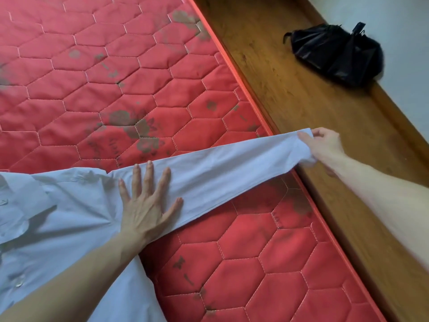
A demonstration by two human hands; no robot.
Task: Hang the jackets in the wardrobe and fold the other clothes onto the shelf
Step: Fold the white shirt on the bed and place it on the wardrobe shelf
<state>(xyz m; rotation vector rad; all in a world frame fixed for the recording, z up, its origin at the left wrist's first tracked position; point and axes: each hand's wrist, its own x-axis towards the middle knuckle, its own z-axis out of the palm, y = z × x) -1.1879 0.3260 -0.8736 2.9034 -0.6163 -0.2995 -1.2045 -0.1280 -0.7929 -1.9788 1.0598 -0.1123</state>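
Red quilted mattress point(139, 73) across most of the view, stitched in a honeycomb of hexagons, marked with faded grey-brown flower prints and blotches, thickest near its middle and toward its far right edge. Orange-red piping along that right edge, running diagonally from the top of the view down to the lower right. Beyond the edge, a broad wooden ledge point(301, 108) of warm brown grain, lying lower than the mattress top and following the same diagonal. Pale wall point(394, 24) rising behind the ledge at upper right. Black folded umbrella point(336, 52) lying on the ledge's far part, against the wall, well apart from the hands.

Light blue shirt point(69, 217) spread flat over the mattress's near left part, buttons and placket showing at the left border, one sleeve point(220, 168) drawn out straight toward the right edge of the mattress.

Left hand point(146, 203) flat and wide, fingers spread straight, pressing on the shirt where sleeve meets body. Right hand point(325, 145) pinching the sleeve's cuff end between thumb and fingers, held just past the mattress's right edge, over the wooden ledge, sleeve taut between the two hands.
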